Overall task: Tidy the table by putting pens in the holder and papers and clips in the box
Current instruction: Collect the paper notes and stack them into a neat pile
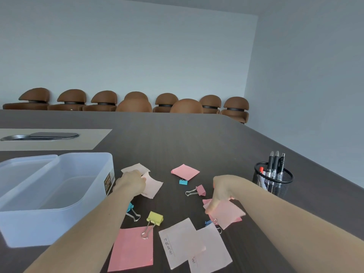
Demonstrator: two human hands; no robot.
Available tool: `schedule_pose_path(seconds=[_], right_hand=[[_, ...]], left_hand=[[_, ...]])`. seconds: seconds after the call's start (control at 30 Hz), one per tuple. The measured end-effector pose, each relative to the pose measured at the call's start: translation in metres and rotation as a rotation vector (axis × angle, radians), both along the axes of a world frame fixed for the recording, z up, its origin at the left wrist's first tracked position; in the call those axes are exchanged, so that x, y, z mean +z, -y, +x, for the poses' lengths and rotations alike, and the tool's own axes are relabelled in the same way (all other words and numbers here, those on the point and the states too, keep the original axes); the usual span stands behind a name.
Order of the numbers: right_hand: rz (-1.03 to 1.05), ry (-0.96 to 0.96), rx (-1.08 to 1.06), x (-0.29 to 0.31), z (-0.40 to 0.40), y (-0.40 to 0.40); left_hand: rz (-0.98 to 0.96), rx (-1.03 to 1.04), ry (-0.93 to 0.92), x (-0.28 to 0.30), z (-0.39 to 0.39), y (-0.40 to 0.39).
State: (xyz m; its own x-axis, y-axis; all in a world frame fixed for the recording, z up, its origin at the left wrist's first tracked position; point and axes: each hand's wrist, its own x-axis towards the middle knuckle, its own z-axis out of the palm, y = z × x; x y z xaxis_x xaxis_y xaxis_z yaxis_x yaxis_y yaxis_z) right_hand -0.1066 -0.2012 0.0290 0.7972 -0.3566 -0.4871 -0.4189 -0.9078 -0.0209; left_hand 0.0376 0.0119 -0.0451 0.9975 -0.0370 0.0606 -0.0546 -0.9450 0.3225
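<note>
Right now your left hand (pixel 131 183) pinches the pale pink note (pixel 152 186), and the open box (pixel 59 186) sits just left of it, nearer than your right hand (pixel 221 191), whose fingers close on another pink paper (pixel 228 213).

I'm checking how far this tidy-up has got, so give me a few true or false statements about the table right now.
1. The pens stand in the mesh holder. True.
2. The plastic box already holds papers. False: it looks empty.
3. The right hand is pinching a pink paper. True.
4. The yellow clip lies inside the box. False: it lies on the table, its handles on a pink sheet.
5. The left hand rests on pale papers beside the box. True.
</note>
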Motion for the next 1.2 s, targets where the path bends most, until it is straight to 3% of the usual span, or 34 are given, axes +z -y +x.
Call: schedule_pose_path(seconds=[0.23,0.6,0.7,0.87,1.07,1.2], right_hand=[[0.055,-0.023,-0.017,-0.002,0.004,0.005],[0.008,0.063,0.122,0.012,0.005,0.005],[0.114,0.183,0.116,0.033,0.004,0.008],[0.487,0.531,-0.066,0.047,0.028,0.016],[0.604,0.677,-0.204,0.02,0.082,0.009],[0.569,0.667,-0.222,0.001,0.113,0.003]], left_hand=[[0.057,0.019,0.063,-0.003,0.005,0.0],[-0.109,0.079,0.002,0.003,0.012,0.004],[-0.154,0.099,-0.003,0.007,0.019,0.007],[-0.233,0.154,0.058,0.009,0.036,0.007],[0.086,0.019,-0.008,0.007,0.057,0.013],[0.058,0.024,-0.102,0.006,0.071,0.011]])
